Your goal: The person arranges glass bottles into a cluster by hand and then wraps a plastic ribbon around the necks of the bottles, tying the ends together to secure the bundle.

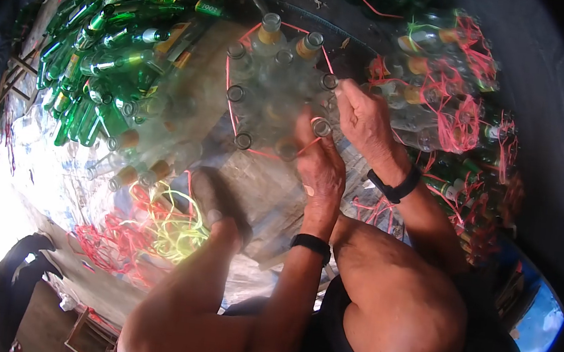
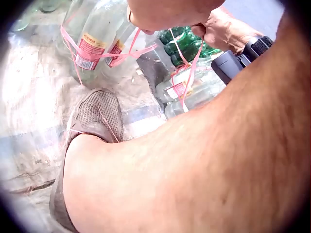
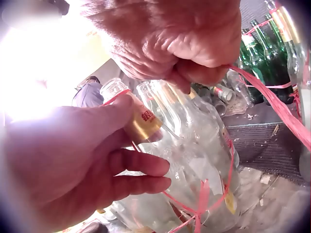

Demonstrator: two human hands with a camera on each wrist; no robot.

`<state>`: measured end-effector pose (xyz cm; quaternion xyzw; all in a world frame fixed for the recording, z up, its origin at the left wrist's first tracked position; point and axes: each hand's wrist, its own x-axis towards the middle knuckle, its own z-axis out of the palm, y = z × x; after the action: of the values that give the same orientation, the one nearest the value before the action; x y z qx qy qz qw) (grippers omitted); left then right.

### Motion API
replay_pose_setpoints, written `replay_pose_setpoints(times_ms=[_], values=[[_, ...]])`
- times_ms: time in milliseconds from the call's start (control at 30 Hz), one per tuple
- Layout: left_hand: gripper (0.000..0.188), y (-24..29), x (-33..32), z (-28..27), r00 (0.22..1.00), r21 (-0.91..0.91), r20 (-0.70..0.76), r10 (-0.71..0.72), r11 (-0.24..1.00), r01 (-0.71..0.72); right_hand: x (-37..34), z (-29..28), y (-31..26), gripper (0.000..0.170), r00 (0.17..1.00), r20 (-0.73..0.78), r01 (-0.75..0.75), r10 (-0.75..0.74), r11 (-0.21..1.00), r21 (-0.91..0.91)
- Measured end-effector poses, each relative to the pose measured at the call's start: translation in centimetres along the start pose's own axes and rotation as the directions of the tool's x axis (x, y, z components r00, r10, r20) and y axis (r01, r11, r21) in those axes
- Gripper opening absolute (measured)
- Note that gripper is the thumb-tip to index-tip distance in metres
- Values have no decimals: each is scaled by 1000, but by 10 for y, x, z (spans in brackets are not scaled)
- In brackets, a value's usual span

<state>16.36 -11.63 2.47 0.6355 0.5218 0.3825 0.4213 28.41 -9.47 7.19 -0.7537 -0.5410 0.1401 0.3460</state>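
Observation:
A bundle of clear glass bottles (image 1: pixel 276 72) stands upright on the floor, with pink plastic string (image 3: pixel 197 212) running round it. At the bundle's near right, my left hand (image 1: pixel 320 170) grips one bottle's neck (image 3: pixel 143 121), which has a gold label. Its thumb presses pink string against that neck, just below the mouth. My right hand (image 1: pixel 370 123) is beside the bundle's right edge, its fingers curled round a length of pink string (image 3: pixel 272 99) that trails away from the fist. In the left wrist view, red-labelled bottles (image 2: pixel 90 51) show with string across them.
Green bottles (image 1: pixel 95 53) lie piled at the left. Tied bundles of bottles (image 1: pixel 435 89) line the right side. Loose pink and yellow string (image 1: pixel 167 226) is heaped beside my shoe (image 1: pixel 214 196). A few clear bottles (image 1: pixel 131 139) lie between the green pile and the bundle.

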Motion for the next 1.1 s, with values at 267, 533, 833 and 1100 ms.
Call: replay_pose_setpoints(times_ms=[267,533,833,1100], values=[[42,-1,0,3,997,1,-72,0,1000,0,-9,6,-3,6,1000,-21,12,-11,1000,2],[43,9,2,-5,999,-62,16,-50,997,51,-16,-4,-19,21,997,-7,69,-71,984,-163],[43,11,0,-2,997,-22,-38,-62,998,61,-40,-18,-15,32,984,-110,120,-142,975,-185],[46,-7,-2,5,997,-81,-70,-17,997,12,-47,-18,-15,26,985,-96,132,-145,982,-135]])
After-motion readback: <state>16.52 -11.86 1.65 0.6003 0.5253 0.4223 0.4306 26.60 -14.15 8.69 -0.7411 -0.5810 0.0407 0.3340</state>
